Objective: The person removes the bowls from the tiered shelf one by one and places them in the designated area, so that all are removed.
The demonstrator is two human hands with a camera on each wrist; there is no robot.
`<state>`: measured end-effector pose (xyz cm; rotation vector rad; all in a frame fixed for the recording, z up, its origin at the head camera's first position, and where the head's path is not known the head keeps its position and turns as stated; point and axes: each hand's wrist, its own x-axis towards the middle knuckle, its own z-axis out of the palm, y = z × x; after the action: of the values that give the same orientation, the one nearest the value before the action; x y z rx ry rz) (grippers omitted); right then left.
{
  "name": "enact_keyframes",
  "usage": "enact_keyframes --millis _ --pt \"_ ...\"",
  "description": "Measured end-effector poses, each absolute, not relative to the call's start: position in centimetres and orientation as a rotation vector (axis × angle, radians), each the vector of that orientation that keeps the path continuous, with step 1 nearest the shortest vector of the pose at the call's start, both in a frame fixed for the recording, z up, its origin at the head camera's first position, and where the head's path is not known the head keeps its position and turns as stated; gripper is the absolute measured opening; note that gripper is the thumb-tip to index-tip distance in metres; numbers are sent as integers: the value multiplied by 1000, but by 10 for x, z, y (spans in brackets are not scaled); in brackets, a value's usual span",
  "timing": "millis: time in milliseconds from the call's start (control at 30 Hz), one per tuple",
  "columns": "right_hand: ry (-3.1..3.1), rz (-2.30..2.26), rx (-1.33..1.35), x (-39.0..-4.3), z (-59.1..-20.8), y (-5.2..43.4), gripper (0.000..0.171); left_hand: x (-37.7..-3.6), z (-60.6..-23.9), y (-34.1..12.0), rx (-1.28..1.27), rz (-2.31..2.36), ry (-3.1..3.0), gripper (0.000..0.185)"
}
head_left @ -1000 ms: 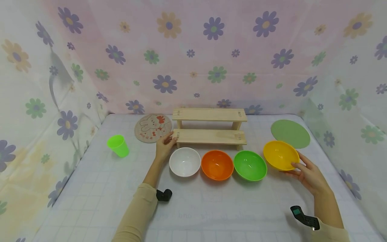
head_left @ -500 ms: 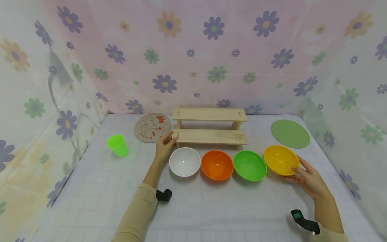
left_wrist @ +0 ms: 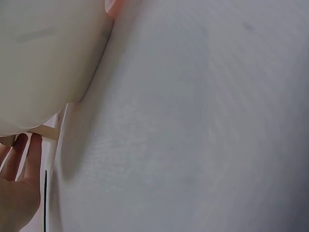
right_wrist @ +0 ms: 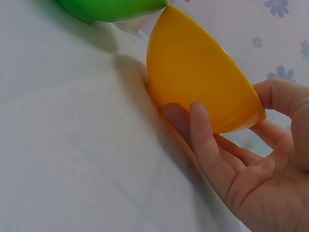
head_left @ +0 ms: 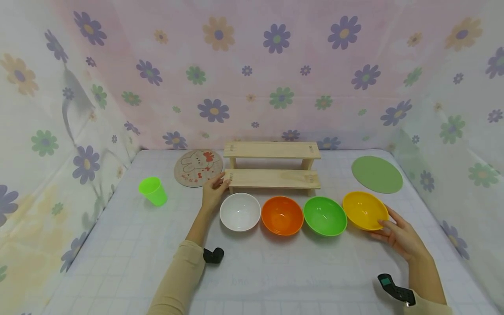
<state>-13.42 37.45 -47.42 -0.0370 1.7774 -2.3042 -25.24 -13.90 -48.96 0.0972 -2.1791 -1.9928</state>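
Note:
My right hand (head_left: 403,238) holds the yellow bowl (head_left: 363,210) at its right side, thumb at the rim and fingers underneath. In the right wrist view the yellow bowl (right_wrist: 198,72) is tilted, its edge right at the green bowl (right_wrist: 116,7). My left hand (head_left: 212,192) holds the left end of the lower step of the wooden shelf (head_left: 275,178); its fingers (left_wrist: 33,157) reach the wood in the left wrist view. A white bowl (head_left: 240,212), an orange bowl (head_left: 282,215) and the green bowl (head_left: 324,216) stand in a row before the shelf.
A bright green cup (head_left: 153,191) stands tilted-looking at the left. Behind my left hand lies a round mat with a rabbit picture (head_left: 198,168). A round green mat (head_left: 376,174) lies at the back right. Flowered cloth (head_left: 252,87) encloses the back and sides.
My right hand has brought the yellow bowl down and slightly toward me, level with the row beside the green bowl. The left hand stays at the shelf's end.

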Motion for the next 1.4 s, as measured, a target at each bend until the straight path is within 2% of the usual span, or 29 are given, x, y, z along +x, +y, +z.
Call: enact_keyframes --millis 900,1400 --pt "1929 -2162 117 -133 -471 372 74 -253 -490 -139 83 -1963 -2205 41" --pt "1906 -2165 58 -131 -470 372 74 -253 -489 -138 137 -2008 -2190 41"
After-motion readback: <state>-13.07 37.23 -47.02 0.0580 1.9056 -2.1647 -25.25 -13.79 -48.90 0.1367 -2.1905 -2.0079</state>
